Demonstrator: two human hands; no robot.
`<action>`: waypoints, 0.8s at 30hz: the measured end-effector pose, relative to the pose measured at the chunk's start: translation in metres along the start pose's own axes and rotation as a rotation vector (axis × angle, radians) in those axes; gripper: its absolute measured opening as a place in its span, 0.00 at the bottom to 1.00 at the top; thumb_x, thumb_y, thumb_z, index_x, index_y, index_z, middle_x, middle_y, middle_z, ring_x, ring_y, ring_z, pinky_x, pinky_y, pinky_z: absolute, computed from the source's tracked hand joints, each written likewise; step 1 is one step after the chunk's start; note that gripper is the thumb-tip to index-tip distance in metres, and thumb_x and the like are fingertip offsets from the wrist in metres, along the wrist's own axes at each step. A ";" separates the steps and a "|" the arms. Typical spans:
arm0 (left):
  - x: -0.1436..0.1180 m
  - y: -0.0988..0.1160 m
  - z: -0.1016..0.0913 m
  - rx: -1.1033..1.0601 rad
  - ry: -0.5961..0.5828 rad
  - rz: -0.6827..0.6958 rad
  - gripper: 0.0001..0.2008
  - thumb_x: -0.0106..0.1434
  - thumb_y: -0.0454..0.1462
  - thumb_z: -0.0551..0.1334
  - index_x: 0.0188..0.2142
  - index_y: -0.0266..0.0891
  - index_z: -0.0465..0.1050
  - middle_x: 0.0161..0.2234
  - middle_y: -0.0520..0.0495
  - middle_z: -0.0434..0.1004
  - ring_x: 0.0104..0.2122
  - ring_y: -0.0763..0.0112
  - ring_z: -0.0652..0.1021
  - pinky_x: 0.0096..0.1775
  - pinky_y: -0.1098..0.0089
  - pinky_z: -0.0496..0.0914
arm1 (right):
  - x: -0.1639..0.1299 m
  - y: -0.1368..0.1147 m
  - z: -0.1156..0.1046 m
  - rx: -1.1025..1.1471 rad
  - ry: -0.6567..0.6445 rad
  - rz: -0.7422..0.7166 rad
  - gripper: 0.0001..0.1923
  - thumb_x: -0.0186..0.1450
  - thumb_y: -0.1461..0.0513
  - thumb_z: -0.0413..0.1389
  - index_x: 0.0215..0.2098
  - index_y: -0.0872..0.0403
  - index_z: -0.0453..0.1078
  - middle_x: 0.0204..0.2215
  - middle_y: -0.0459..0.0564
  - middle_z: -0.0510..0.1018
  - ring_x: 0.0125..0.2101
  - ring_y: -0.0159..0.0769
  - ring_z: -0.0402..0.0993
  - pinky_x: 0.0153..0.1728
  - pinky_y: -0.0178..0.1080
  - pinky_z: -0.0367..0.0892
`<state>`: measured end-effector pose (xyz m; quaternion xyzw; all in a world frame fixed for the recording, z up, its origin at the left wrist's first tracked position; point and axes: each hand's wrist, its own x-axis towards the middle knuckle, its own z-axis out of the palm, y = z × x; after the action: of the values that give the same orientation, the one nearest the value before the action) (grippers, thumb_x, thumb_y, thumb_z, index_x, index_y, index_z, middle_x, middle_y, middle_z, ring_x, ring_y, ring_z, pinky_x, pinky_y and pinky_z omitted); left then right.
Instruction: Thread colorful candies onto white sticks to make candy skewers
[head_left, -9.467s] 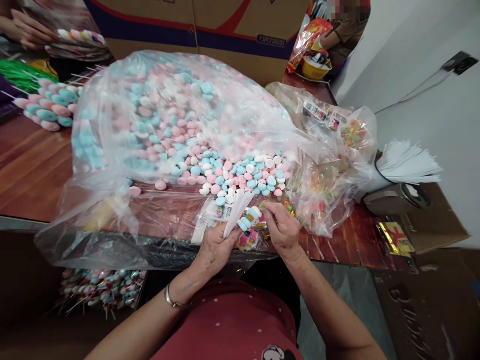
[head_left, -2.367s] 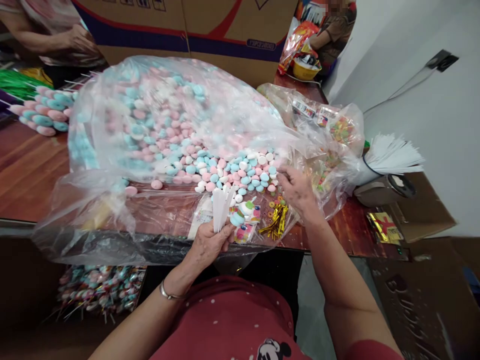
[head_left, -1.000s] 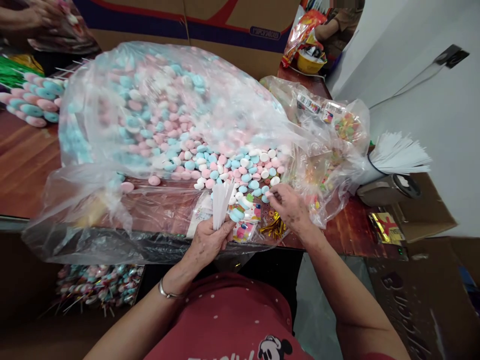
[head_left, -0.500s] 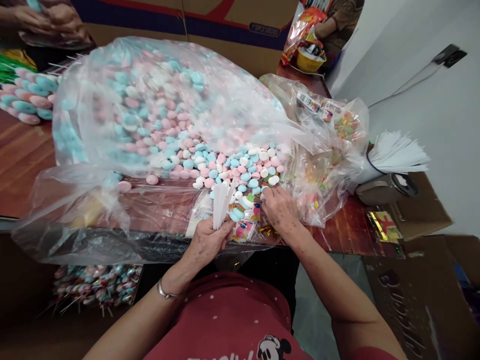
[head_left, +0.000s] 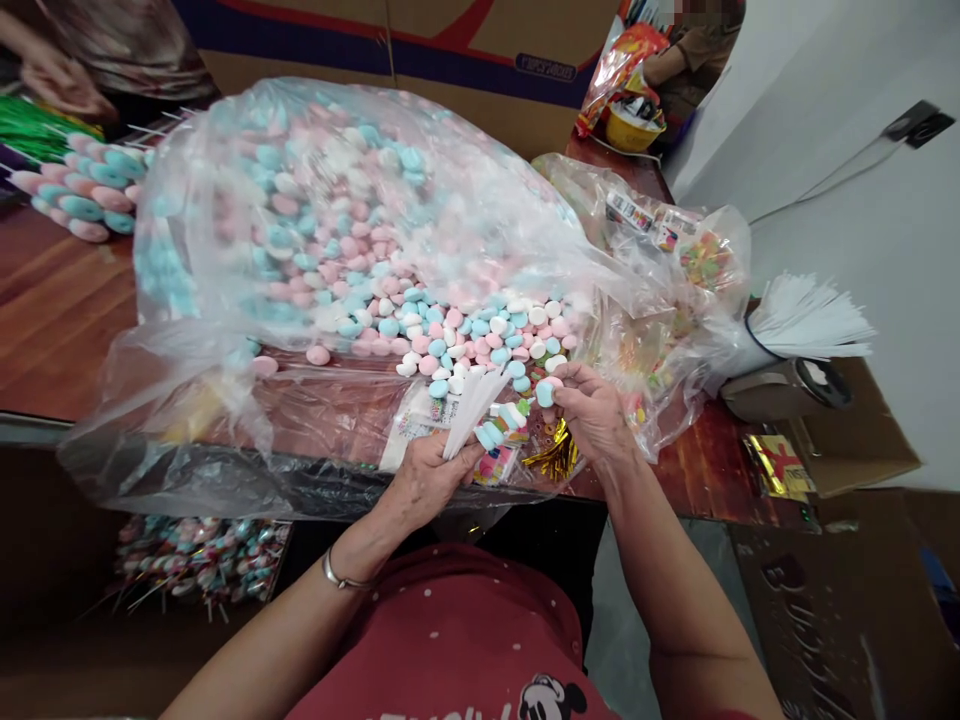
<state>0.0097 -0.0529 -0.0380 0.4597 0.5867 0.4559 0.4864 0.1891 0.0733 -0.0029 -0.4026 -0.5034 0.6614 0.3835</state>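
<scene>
My left hand is closed around a bunch of white sticks. From the same hand a row of blue, white and green candies points up to the right, apparently threaded on one stick. Between thumb and fingers, my right hand pinches a blue-and-pink marshmallow close to the end of that row. Just beyond both hands, loose pink, blue and white marshmallows spill from a large clear plastic bag. Gold tinsel lies below the right hand.
A second plastic bag with colourful candies lies to the right. Beyond it are a container of white sticks and a metal mug. Finished-looking marshmallow skewers rest at far left, near another person's hand. A box of wrapped sweets sits below.
My right hand has drawn back from the marshmallow pile and now shows a marshmallow in its fingers. The row of candies in my left hand has tilted rightward. The view has shifted slightly.
</scene>
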 end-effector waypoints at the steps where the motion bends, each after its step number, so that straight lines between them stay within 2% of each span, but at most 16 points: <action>1: 0.000 0.001 0.000 0.010 0.004 0.005 0.19 0.61 0.45 0.58 0.17 0.38 0.65 0.15 0.55 0.62 0.18 0.77 0.60 0.22 0.74 0.55 | 0.000 0.000 0.001 0.009 -0.003 -0.005 0.15 0.48 0.57 0.67 0.29 0.52 0.67 0.18 0.39 0.74 0.16 0.26 0.67 0.16 0.30 0.60; 8: 0.001 0.002 0.001 0.022 0.016 0.029 0.18 0.60 0.43 0.58 0.17 0.39 0.64 0.15 0.55 0.63 0.19 0.76 0.61 0.24 0.73 0.57 | -0.002 0.003 0.004 -0.023 0.014 -0.040 0.14 0.49 0.57 0.68 0.30 0.53 0.71 0.23 0.41 0.76 0.21 0.27 0.70 0.22 0.32 0.70; 14: 0.002 -0.001 0.001 0.038 0.016 0.014 0.17 0.59 0.43 0.58 0.17 0.39 0.65 0.16 0.56 0.63 0.19 0.75 0.62 0.24 0.73 0.57 | -0.001 0.003 0.003 -0.124 0.011 -0.165 0.11 0.51 0.58 0.68 0.30 0.52 0.75 0.26 0.42 0.78 0.27 0.27 0.72 0.29 0.31 0.69; 20: 0.002 0.000 0.002 0.033 0.012 0.021 0.19 0.60 0.43 0.59 0.16 0.39 0.63 0.15 0.56 0.61 0.19 0.75 0.61 0.24 0.73 0.57 | -0.005 0.003 0.001 -0.378 -0.061 -0.271 0.08 0.56 0.59 0.64 0.34 0.52 0.78 0.29 0.45 0.80 0.29 0.30 0.74 0.31 0.33 0.70; 24: 0.001 -0.004 0.005 -0.015 0.049 0.025 0.20 0.61 0.45 0.59 0.17 0.39 0.62 0.16 0.56 0.61 0.19 0.75 0.62 0.25 0.73 0.58 | -0.011 0.009 0.011 -0.446 0.003 -0.365 0.07 0.59 0.58 0.62 0.37 0.50 0.78 0.33 0.45 0.81 0.34 0.32 0.76 0.38 0.36 0.72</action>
<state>0.0138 -0.0520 -0.0424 0.4521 0.5893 0.4774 0.4696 0.1818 0.0578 -0.0084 -0.3809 -0.7000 0.4536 0.3988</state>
